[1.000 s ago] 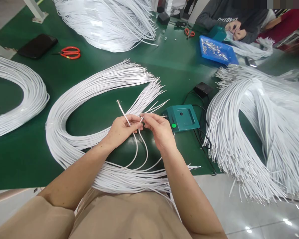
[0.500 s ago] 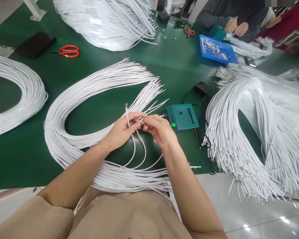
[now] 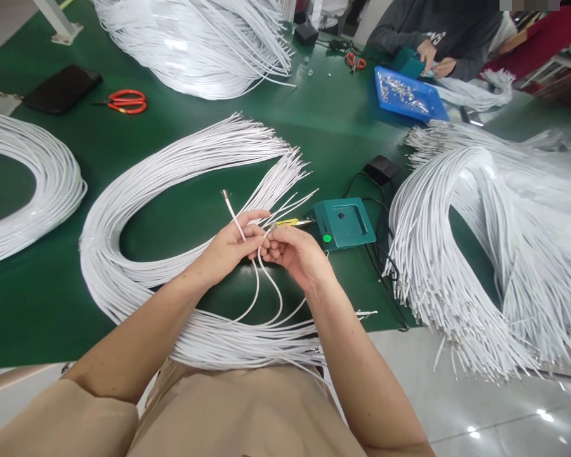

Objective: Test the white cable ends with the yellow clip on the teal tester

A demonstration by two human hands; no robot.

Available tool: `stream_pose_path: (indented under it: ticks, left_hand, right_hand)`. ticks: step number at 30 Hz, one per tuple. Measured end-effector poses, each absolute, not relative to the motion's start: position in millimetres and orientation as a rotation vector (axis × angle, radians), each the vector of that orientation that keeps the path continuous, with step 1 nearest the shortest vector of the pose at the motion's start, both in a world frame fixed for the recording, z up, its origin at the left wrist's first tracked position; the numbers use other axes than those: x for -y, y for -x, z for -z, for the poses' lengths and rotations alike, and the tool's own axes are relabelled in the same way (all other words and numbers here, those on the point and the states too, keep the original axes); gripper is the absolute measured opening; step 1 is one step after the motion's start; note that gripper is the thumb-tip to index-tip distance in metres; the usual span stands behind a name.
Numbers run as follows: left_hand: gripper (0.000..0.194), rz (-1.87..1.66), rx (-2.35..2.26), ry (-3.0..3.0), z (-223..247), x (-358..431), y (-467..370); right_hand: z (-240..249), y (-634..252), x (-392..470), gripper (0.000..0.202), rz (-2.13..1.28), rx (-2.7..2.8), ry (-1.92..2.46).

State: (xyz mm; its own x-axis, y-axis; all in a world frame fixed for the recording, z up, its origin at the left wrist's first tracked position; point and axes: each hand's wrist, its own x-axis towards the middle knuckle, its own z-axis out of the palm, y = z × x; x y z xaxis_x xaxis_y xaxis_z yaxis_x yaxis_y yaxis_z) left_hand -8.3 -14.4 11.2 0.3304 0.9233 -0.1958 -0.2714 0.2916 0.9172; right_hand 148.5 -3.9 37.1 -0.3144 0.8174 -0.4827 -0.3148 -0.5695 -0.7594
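Observation:
My left hand (image 3: 238,240) is closed on a white cable (image 3: 235,216), whose stripped, frayed end sticks up past the fingers toward the upper left. My right hand (image 3: 295,251) pinches a second white cable (image 3: 273,282) close to its end, its fingertips touching those of my left hand. Both cables loop down to the bundle of white cables (image 3: 247,346) in front of my body. Just beyond my right fingertips, a yellow-handled tool with a metal shaft (image 3: 288,223) points at the green box with a lit green button (image 3: 346,222).
Coiled cable bundles lie at the left (image 3: 59,168), the back (image 3: 195,44) and over the right edge (image 3: 461,254). Red-handled scissors (image 3: 127,101) and a black phone-like case (image 3: 61,89) lie back left. A blue tray (image 3: 412,95) of small metal parts stands near a co-worker's hands (image 3: 435,60).
The cable in my left hand now leans further left. My right hand has lowered slightly and turned, showing the cable end at its fingertips. The co-worker's hands have moved left toward a green box.

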Motion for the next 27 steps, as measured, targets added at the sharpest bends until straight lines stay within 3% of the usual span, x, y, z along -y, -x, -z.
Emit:
stream_pose_path:
  ticks: [2, 5, 17, 24, 27]
  left_hand:
    - [0.045, -0.950, -0.879, -0.922, -11.6, 14.3, 7.6]
    - [0.048, -0.956, -0.875, -0.932, -12.3, 14.5, 6.8]
    - [0.053, -0.969, -0.891, -0.983, -10.4, 14.4, 8.6]
    - [0.039, -0.972, -0.928, -1.101, -6.4, 13.1, 10.1]
    - [0.039, -0.985, -0.984, -1.141, -6.1, 12.9, 11.0]
  right_hand:
    - [-38.4, -147.9, 2.6, 0.008, -1.872, 0.730, 1.187]
    - [-43.4, -144.7, -1.0, 0.016, -1.720, 0.796, 1.199]
    - [-45.4, -144.1, -0.1, 0.018, -1.738, 0.964, 1.142]
    - [-43.6, -144.1, 6.4, 0.010, -1.187, 1.364, 1.481]
    - [-47.1, -146.1, 7.9, 0.012, -1.126, 1.458, 1.505]
